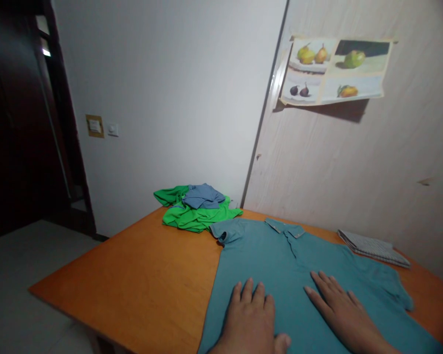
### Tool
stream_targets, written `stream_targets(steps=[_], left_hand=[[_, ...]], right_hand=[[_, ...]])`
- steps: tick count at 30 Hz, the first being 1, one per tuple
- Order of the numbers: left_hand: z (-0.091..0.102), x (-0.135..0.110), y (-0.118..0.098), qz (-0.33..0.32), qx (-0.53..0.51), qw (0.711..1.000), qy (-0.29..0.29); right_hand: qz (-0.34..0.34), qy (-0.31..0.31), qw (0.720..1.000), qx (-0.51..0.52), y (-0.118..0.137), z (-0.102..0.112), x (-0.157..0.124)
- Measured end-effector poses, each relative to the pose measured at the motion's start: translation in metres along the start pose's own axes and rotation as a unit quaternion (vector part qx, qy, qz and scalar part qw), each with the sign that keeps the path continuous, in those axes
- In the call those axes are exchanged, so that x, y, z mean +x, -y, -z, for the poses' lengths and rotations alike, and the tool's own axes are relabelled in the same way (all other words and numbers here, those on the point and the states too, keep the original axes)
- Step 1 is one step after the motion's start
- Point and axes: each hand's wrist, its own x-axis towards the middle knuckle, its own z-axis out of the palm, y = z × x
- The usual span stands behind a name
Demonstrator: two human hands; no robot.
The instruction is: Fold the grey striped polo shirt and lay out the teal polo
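Observation:
A teal polo shirt [266, 260] lies spread front up on the table, its collar toward the wall and its short sleeves out to both sides. My left hand [250, 314] rests flat on the lower left part of the shirt, fingers stretched toward the collar. Flat on the cloth further right is my right hand [341, 307], its fingers slightly apart and pointing up and left. Neither hand grips anything. The shirt's lower hem is out of view.
The orange wooden table [151, 275] meets the wall at the back. A crumpled pile of bright green clothes [195, 219] with a blue-grey garment [204, 195] on top lies at its far left corner. A folded striped cloth [372, 247] lies at the back right.

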Motion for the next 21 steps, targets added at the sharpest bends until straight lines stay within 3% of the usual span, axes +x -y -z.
stream_targets(steps=[9, 21], left_hand=[[0.003, 0.0, 0.001, -0.008, -0.011, 1.0, -0.011], [-0.006, -0.007, 0.008, 0.02, 0.034, 0.995, -0.097]], right_hand=[[0.037, -0.003, 0.999, -0.006, -0.006, -0.004, 0.001], [-0.027, 0.012, 0.999, 0.021, 0.017, 0.011, 0.003]])
